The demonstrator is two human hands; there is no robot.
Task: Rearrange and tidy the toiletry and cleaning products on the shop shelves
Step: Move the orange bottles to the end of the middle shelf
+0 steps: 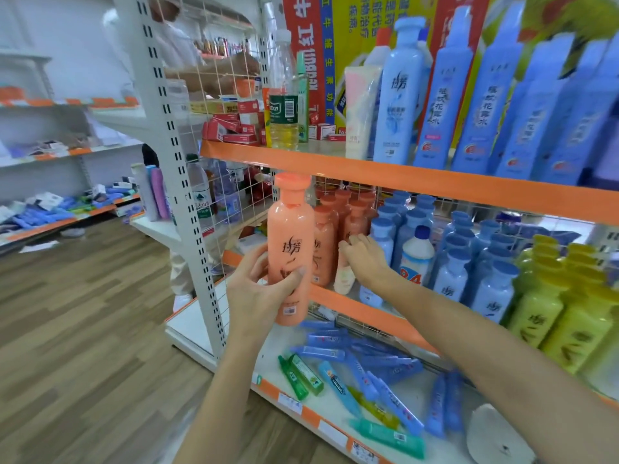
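Note:
My left hand [259, 289] grips an orange shampoo bottle [290, 236], held upright in front of the middle shelf's left end. My right hand [365, 259] reaches into the middle shelf [368, 313], fingers spread, touching the row of orange bottles [338, 222] there; it holds nothing. Beside them stand light blue bottles [452, 256] and a white bottle with a blue cap [417, 256]. Yellow-green bottles [562, 313] fill the right end.
The top shelf [402, 177] carries tall blue boxes [475, 105], a blue bottle, a pink tube and a clear drink bottle [284, 105]. Blue and green toothpaste tubes [368, 370] lie scattered on the bottom shelf. Another person stands behind the wire grid. Wooden floor lies at the left.

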